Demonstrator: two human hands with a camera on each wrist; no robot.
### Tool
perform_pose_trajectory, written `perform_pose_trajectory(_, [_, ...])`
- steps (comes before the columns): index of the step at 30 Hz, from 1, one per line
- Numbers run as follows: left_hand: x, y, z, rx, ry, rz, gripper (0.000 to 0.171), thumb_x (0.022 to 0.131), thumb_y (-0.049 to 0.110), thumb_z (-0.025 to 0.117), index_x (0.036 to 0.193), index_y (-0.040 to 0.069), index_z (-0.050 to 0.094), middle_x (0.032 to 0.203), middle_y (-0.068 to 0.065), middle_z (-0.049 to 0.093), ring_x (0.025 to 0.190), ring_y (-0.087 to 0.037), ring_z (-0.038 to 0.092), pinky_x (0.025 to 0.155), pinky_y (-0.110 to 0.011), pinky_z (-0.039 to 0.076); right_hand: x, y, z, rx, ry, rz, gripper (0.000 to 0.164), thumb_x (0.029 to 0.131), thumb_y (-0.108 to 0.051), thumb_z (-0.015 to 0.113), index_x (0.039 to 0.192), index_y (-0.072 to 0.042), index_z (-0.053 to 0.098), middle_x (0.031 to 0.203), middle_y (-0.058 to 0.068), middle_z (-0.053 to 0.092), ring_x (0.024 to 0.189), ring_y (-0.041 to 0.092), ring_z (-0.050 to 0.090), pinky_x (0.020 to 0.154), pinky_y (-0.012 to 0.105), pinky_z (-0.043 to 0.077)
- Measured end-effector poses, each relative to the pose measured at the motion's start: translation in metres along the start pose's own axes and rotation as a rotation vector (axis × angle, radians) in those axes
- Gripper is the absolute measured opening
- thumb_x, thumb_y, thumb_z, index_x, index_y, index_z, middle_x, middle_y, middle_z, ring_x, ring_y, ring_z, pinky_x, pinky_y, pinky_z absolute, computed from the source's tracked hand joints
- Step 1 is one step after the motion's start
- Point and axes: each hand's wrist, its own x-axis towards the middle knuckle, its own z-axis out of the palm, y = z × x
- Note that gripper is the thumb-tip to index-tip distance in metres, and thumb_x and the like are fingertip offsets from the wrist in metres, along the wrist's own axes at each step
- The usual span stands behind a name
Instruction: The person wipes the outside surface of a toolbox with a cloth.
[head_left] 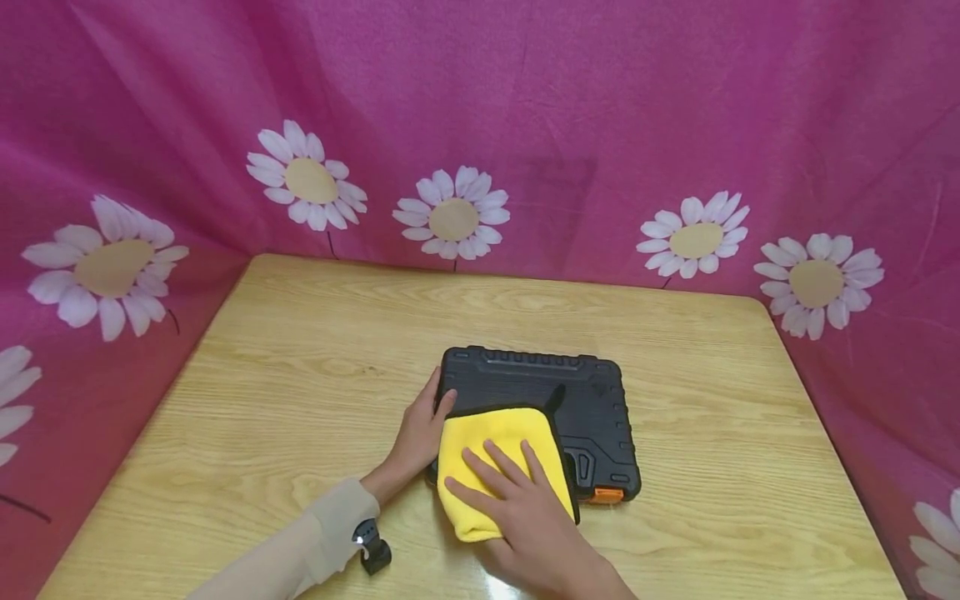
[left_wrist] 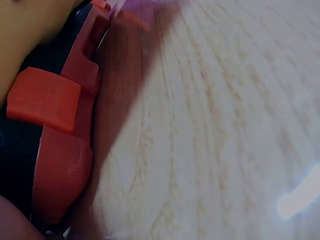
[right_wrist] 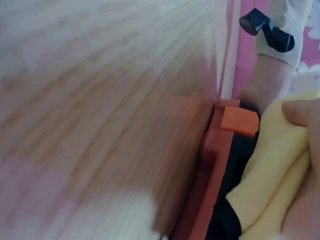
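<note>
A black hard plastic case (head_left: 517, 385) with orange latches (left_wrist: 44, 97) lies flat on the table, its lid facing up. Over its front left part is a folded yellow cloth (head_left: 517, 425) with black edging. My right hand (head_left: 532, 517) is spread on the cloth, fingers straight and apart, pressing it to the lid. At the case's left side, my left hand (head_left: 416, 437) grips the edge, with the thumb on top; its other fingers are partly hidden. The right wrist view shows the cloth (right_wrist: 272, 175) hanging near the case's reddish-orange lower half (right_wrist: 200, 210).
The wooden table (head_left: 300, 350) extends around the case on all sides. Pink curtains (head_left: 555, 100) with white daisies stand along its back and sides. A black wrist camera (head_left: 371, 546) is strapped over the light left sleeve (head_left: 330, 525).
</note>
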Motion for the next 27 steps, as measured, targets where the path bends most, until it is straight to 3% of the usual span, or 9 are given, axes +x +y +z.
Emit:
perform_pose_trajectory(6, [-0.001, -0.001, -0.001, -0.041, -0.024, -0.006, 0.065, 0.109, 0.036, 0.040, 0.158, -0.001, 0.018, 0.161, -0.018, 0.025, 0.147, -0.033, 0.023, 0.116, -0.050, 0.023, 0.011, -0.008, 0.007, -0.107, -0.010, -0.053, 0.070, 0.080, -0.016, 0.063, 0.147, -0.034, 0.052, 0.160, 0.000, 0.033, 0.150, 0.024, 0.017, 0.113, 0.066, 0.012])
perform_pose_trajectory(15, [0.001, -0.004, -0.001, -0.047, -0.034, 0.016, 0.066, 0.109, 0.038, 0.040, 0.158, -0.001, 0.017, 0.161, -0.016, 0.025, 0.147, -0.031, 0.024, 0.116, -0.048, 0.024, 0.015, -0.012, 0.012, -0.116, 0.001, -0.004, 0.063, 0.082, -0.017, 0.067, 0.142, -0.033, 0.058, 0.158, 0.000, 0.037, 0.149, 0.024, 0.021, 0.112, 0.065, 0.018])
perform_pose_trajectory(27, [0.001, -0.004, -0.002, -0.042, -0.039, 0.050, 0.064, 0.109, 0.033, 0.041, 0.157, -0.003, 0.017, 0.160, -0.018, 0.026, 0.146, -0.031, 0.026, 0.115, -0.049, 0.026, 0.012, -0.007, 0.011, -0.112, 0.043, -0.023, 0.061, 0.078, -0.012, 0.067, 0.135, -0.032, 0.065, 0.154, -0.003, 0.042, 0.143, 0.024, 0.033, 0.113, 0.060, 0.023])
